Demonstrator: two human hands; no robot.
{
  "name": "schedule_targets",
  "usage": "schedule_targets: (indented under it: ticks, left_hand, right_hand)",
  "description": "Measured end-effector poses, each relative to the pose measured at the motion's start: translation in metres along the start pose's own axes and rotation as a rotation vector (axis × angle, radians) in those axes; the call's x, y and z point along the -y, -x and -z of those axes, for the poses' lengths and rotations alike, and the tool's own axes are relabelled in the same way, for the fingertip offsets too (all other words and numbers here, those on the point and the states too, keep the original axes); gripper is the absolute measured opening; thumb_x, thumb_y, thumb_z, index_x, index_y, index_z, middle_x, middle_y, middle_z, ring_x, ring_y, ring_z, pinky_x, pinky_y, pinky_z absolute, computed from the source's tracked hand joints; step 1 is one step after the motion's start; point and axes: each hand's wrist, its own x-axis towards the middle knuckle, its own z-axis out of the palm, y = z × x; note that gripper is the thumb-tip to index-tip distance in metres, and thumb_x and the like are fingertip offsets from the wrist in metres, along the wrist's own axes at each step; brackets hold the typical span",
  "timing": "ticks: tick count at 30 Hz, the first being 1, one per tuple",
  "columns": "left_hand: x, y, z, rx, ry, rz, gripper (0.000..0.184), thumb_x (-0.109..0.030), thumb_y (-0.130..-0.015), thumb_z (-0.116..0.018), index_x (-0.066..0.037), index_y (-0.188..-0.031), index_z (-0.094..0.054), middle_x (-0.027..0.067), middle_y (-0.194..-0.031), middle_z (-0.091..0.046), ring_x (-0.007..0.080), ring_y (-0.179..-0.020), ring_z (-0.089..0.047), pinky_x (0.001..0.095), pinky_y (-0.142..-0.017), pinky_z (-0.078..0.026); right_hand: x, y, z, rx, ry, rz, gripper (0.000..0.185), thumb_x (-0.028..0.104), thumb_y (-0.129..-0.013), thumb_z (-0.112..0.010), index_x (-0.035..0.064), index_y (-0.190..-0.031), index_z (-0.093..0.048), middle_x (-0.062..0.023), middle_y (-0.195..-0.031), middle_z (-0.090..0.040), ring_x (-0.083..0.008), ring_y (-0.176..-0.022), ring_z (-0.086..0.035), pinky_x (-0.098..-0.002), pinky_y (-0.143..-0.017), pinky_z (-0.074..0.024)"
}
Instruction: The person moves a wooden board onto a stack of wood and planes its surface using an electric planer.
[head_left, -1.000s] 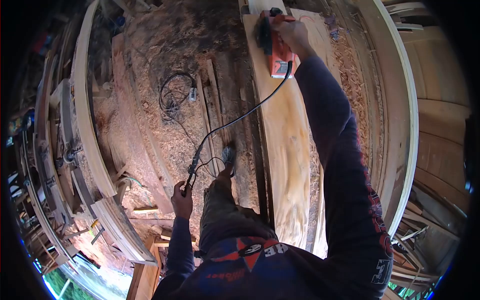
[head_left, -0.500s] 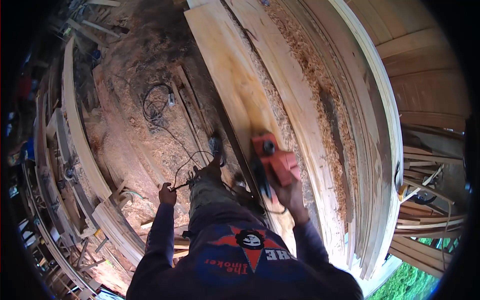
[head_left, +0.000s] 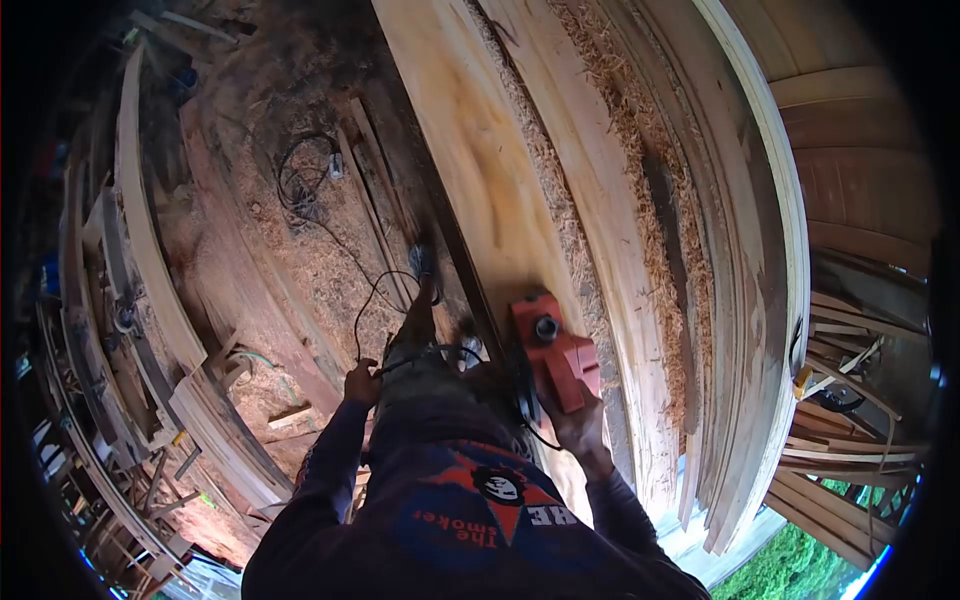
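Note:
A red electric planer (head_left: 556,352) rests on a long pale plank (head_left: 490,170), close to my body. My right hand (head_left: 580,425) is wrapped round the planer's rear handle. My left hand (head_left: 362,382), at the left of my waist, is closed on the black power cord (head_left: 372,300). Part of the cord runs across in front of my legs, and part loops down beside the planer. The plank's surface shows yellow and brown grain.
More boards (head_left: 600,200) with curly shavings between them lie right of the plank. On the shavings-covered floor are a coiled cable (head_left: 300,180) and narrow wood strips (head_left: 375,190). Stacked timber (head_left: 150,220) stands at the left. My foot (head_left: 422,262) is beside the plank.
The planer has come from the plank's far end back near my body, my right hand still round it. My left hand keeps hold of the cord. The view has turned.

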Motion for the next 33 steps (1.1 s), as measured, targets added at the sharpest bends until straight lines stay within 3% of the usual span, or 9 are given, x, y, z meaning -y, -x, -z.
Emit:
schedule_targets:
  ticks: [4,8,11,15,17,18,27,31,33]
  left_hand:
    - [0.010,-0.034,0.042,-0.135,0.031,0.076,0.027,-0.022,-0.086,-0.071,-0.008,-0.109,-0.065,0.0229,-0.084,-0.070,0.0395,-0.081,-0.070,0.0484,-0.071,-0.054]
    - [0.011,-0.073,0.081,-0.268,0.165,0.125,0.027,-0.023,-0.087,-0.069,-0.007,-0.108,-0.067,0.0217,-0.081,-0.070,0.0380,-0.080,-0.070,0.0464,-0.071,-0.054]
    - [0.001,-0.103,0.104,-0.353,0.242,0.114,0.028,-0.024,-0.088,-0.067,-0.005,-0.107,-0.067,0.0202,-0.078,-0.070,0.0343,-0.075,-0.071,0.0443,-0.069,-0.054]
    - [-0.027,-0.120,0.137,-0.333,0.335,0.210,0.029,-0.024,-0.089,-0.067,-0.003,-0.108,-0.067,0.0178,-0.074,-0.069,0.0287,-0.068,-0.069,0.0404,-0.065,-0.052]
    - [-0.037,-0.125,0.147,-0.320,0.351,0.234,0.029,-0.023,-0.089,-0.067,-0.003,-0.109,-0.066,0.0172,-0.073,-0.069,0.0268,-0.066,-0.068,0.0391,-0.063,-0.052]
    - [-0.041,-0.126,0.151,-0.338,0.375,0.220,0.028,-0.023,-0.089,-0.066,-0.003,-0.109,-0.066,0.0169,-0.072,-0.068,0.0257,-0.065,-0.067,0.0389,-0.062,-0.051]
    - [-0.040,-0.136,0.148,-0.466,0.430,0.171,0.022,-0.016,-0.090,-0.069,-0.005,-0.109,-0.065,0.0094,-0.058,-0.056,0.0219,-0.051,-0.053,0.0387,-0.050,-0.041]
    - [-0.041,-0.110,0.148,-0.531,0.419,0.176,0.024,-0.015,-0.089,-0.070,-0.006,-0.111,-0.064,0.0107,-0.058,-0.057,0.0231,-0.051,-0.055,0.0404,-0.051,-0.041]
    - [-0.021,-0.087,0.133,-0.547,0.404,0.210,0.024,-0.013,-0.089,-0.069,-0.007,-0.112,-0.064,0.0126,-0.060,-0.060,0.0248,-0.053,-0.058,0.0416,-0.053,-0.043]
  right_hand:
    - [0.053,-0.137,-0.034,-0.101,-0.017,0.049,0.034,0.024,-0.082,-0.075,-0.0026,-0.101,-0.064,-0.0229,-0.084,-0.069,-0.0380,-0.081,-0.069,-0.0430,-0.070,-0.0529]
    - [0.131,-0.284,-0.052,-0.022,0.080,0.090,0.033,0.026,-0.081,-0.072,-0.0013,-0.098,-0.063,-0.0238,-0.082,-0.067,-0.0399,-0.079,-0.067,-0.0450,-0.069,-0.0518]
    - [0.175,-0.379,-0.067,-0.022,0.214,0.344,0.024,0.023,-0.083,-0.067,0.0032,-0.096,-0.067,-0.0234,-0.082,-0.067,-0.0400,-0.080,-0.067,-0.0447,-0.069,-0.0521]
    - [0.228,-0.493,-0.091,0.013,0.199,0.219,0.021,0.026,-0.082,-0.064,0.0103,-0.093,-0.074,-0.0216,-0.086,-0.070,-0.0372,-0.080,-0.069,-0.0443,-0.070,-0.0533]
    - [0.248,-0.542,-0.103,-0.007,0.133,0.215,0.022,0.025,-0.081,-0.068,0.0071,-0.092,-0.074,-0.0138,-0.079,-0.069,-0.0256,-0.072,-0.067,-0.0382,-0.064,-0.0513]
    - [0.266,-0.560,-0.106,-0.034,0.001,0.138,0.021,0.021,-0.081,-0.073,0.0038,-0.093,-0.073,-0.0069,-0.073,-0.068,-0.0154,-0.065,-0.065,-0.0324,-0.058,-0.0492]
    - [0.314,-0.710,-0.129,0.007,-0.086,0.224,0.019,0.022,-0.082,-0.074,0.0059,-0.091,-0.072,-0.0025,-0.070,-0.065,-0.0137,-0.061,-0.061,-0.0309,-0.055,-0.0481]
    - [0.298,-0.685,-0.130,0.024,-0.108,0.262,0.019,0.022,-0.082,-0.076,0.0060,-0.092,-0.072,-0.0023,-0.073,-0.065,-0.0132,-0.063,-0.061,-0.0311,-0.054,-0.0478]
    - [0.284,-0.624,-0.124,0.039,-0.187,0.257,0.018,0.023,-0.081,-0.071,0.0044,-0.080,-0.068,-0.0066,-0.063,-0.061,-0.0179,-0.052,-0.060,-0.0359,-0.046,-0.0459]
